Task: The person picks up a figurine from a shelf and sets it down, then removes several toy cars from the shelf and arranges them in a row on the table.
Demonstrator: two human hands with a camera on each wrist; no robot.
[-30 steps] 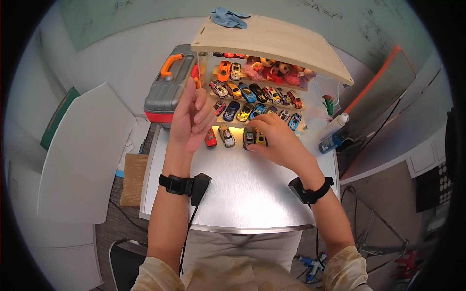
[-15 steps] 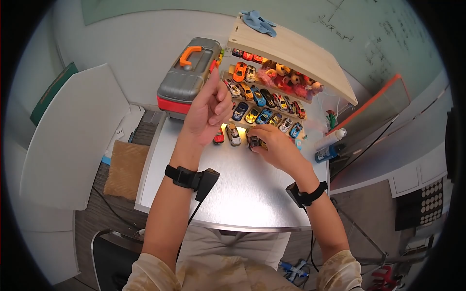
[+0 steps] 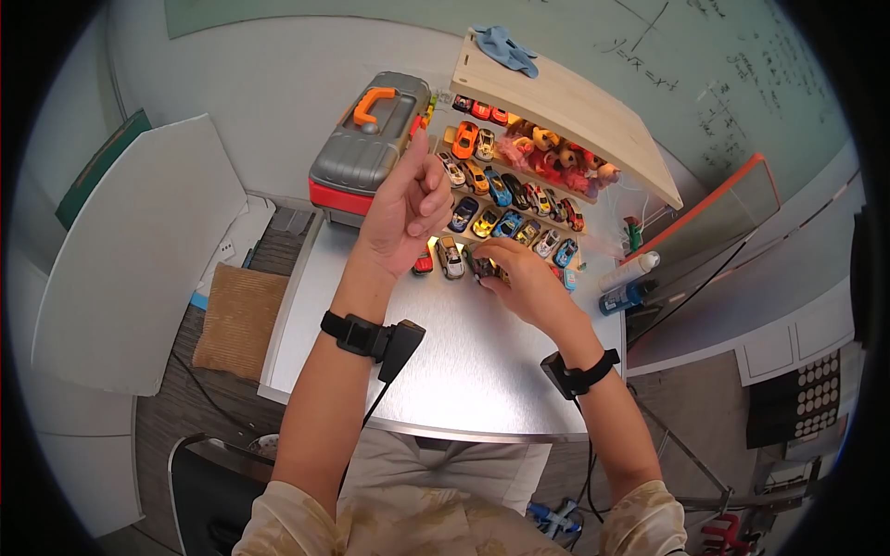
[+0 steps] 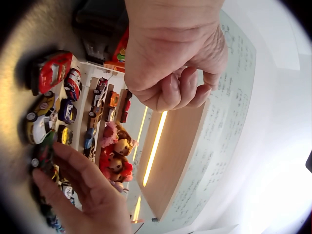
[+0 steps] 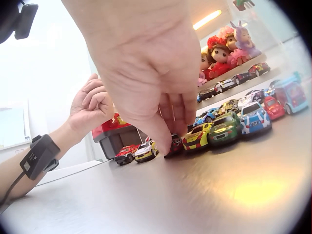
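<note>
My right hand (image 3: pixel 532 283) pinches a small dark toy car (image 3: pixel 479 265) between thumb and fingers at the shelf's front; in the left wrist view the car (image 4: pixel 44 156) shows between the fingertips. Left of it stand a silver-white car (image 3: pixel 451 258) and a red car (image 3: pixel 423 262). A yellow-and-red car (image 5: pixel 198 137) and a green car (image 5: pixel 225 129) stand on its other side in the right wrist view. Raised in front of the shelf's left side, my left hand (image 3: pixel 404 221) holds nothing, its index finger extended and the others loosely curled.
Tiered shelves (image 3: pixel 593 189) hold rows of cars and several dolls under a wooden top (image 3: pixel 575 107) bearing a blue cloth (image 3: pixel 506 50). A grey toolbox (image 3: pixel 371 139) stands left; bottles (image 3: pixel 629 295) stand right. The metal tabletop (image 3: pixel 464 371) lies in front.
The head view has turned, so the shelf and toolbox appear farther right. My right hand has stayed at the dark car, and my left hand remains raised with much the same finger pose.
</note>
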